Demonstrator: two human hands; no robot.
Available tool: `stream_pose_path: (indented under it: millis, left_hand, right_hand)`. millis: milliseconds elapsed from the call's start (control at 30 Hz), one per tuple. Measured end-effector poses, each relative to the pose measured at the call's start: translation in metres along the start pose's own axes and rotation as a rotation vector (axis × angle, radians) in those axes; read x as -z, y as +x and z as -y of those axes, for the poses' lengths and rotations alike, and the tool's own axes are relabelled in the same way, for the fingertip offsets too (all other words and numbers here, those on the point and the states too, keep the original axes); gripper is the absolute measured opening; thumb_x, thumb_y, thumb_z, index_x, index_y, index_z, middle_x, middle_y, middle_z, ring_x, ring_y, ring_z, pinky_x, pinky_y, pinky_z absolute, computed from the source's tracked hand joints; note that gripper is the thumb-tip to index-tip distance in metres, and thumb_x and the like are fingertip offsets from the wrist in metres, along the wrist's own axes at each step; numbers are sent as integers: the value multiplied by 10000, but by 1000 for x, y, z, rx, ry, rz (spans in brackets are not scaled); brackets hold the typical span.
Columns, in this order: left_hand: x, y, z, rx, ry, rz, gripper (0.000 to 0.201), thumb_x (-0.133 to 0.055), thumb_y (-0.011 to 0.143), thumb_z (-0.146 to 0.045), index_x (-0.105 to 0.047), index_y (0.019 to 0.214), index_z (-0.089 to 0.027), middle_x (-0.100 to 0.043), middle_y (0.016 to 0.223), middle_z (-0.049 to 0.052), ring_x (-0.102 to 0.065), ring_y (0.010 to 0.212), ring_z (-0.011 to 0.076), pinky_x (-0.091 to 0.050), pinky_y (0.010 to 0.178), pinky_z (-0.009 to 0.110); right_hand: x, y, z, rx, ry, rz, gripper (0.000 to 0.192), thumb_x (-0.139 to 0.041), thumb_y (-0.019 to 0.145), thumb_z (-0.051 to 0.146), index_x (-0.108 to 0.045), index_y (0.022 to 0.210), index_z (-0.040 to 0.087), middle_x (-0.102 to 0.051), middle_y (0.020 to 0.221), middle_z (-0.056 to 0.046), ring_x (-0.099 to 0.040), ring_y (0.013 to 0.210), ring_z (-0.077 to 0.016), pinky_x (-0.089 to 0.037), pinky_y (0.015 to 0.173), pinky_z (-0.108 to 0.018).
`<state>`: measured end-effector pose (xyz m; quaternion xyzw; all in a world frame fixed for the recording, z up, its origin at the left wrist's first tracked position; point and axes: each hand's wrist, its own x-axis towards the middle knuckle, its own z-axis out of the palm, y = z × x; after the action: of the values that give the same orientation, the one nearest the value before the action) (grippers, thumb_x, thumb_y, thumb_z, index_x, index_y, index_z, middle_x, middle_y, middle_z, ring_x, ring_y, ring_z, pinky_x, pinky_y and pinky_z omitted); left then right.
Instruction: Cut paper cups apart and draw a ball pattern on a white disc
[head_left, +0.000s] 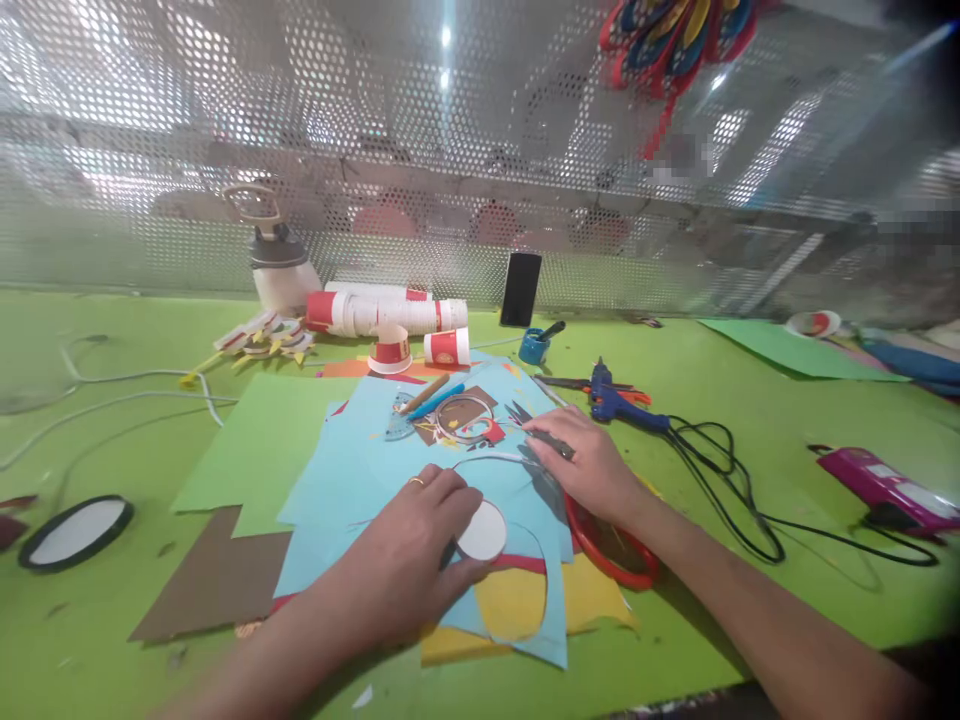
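So the left hand (420, 555) is planted on the light blue paper sheet (360, 470), fingers curled loosely with the tips pinning a small white paper disc (482, 531). The disc sits right at the thumb side of that hand, touching it, so the left is clearly the nearer one. It's pressing down rather than gripping, as far as I can tell.

The right hand (589, 465) lies further back and to the right, palm down and mostly flat over the same sheet. There's something dark under its fingers (scissors maybe? too hidden to say), and I can't tell whether it actually has hold of it. Just below its wrist a red hoop (611, 555) pokes out from under the papers.

A curved cut line runs through the blue sheet between the two hands, with yellow paper (517, 605) showing beneath.

The surface is a bright green table (750, 440), pretty cluttered: a blue glue gun (619, 400) with its black cord trailing right, stacked paper cups (386, 312) at the back, a black-rimmed oval (75, 532) far left. A perforated metal screen (480, 150) walls off the rear.
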<state>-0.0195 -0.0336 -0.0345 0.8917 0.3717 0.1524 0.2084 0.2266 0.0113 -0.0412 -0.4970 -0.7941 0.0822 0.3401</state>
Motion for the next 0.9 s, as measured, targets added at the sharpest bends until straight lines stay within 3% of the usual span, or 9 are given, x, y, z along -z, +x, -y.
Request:
stream_pose_path:
  millis: [200, 333, 500, 700, 800, 900]
  left_hand:
    - [0, 1, 2, -39, 71, -25, 264, -544, 897, -438, -594, 968, -189, -573, 969, 94, -482, 932, 279, -444, 809, 431]
    - [-2, 2, 5, -71, 108, -43, 288, -598, 862, -426, -606, 983, -166, -579, 960, 106, -500, 923, 279, -452, 814, 422]
    - [-2, 1, 4, -96, 134, -79, 287, -630, 839, -414, -607, 971, -161, -586, 954, 104, -515, 922, 277, -450, 814, 411]
    - [-2, 0, 2, -81, 119, -98, 284, -662, 812, -409, -615, 961, -171, -585, 949, 97, -534, 947, 276, -455, 806, 387]
    - [-3, 0, 5, -101, 79, -135, 302, -646, 821, -460, -614, 941, -184, -580, 931, 85, -541, 930, 260, -453, 802, 371]
    - [-5, 0, 10, -119, 73, -138, 316, -632, 830, -484, -614, 943, -189, -580, 932, 81, -541, 938, 260, -448, 811, 371]
  right_hand:
    - [-7, 4, 0, -57, -135, -75, 176, -517, 904, 198, -690, 873, 193, -712, 882, -83, -605, 887, -233, -481, 870, -404]
    - [-14, 16, 10, -90, -230, 32, 136, -565, 923, 228, -665, 981, 157, -692, 933, -60, -627, 921, -201, -495, 883, -408]
    - [-27, 36, 24, -159, -314, 199, 273, -584, 939, 336, -609, 1150, 166, -639, 1140, -77, -641, 957, -202, -544, 829, -410]
    - [-44, 53, 33, -213, -276, 237, 308, -586, 940, 322, -583, 1209, 173, -618, 1196, -87, -636, 994, -215, -548, 840, -422]
    - [-31, 58, 22, -266, -226, 220, 291, -577, 946, 319, -589, 1198, 175, -623, 1186, -85, -641, 971, -205, -555, 824, -406]
    - [2, 49, 0, -348, -212, 181, 319, -580, 944, 320, -572, 1223, 165, -624, 1178, -85, -646, 961, -208, -559, 811, -407]
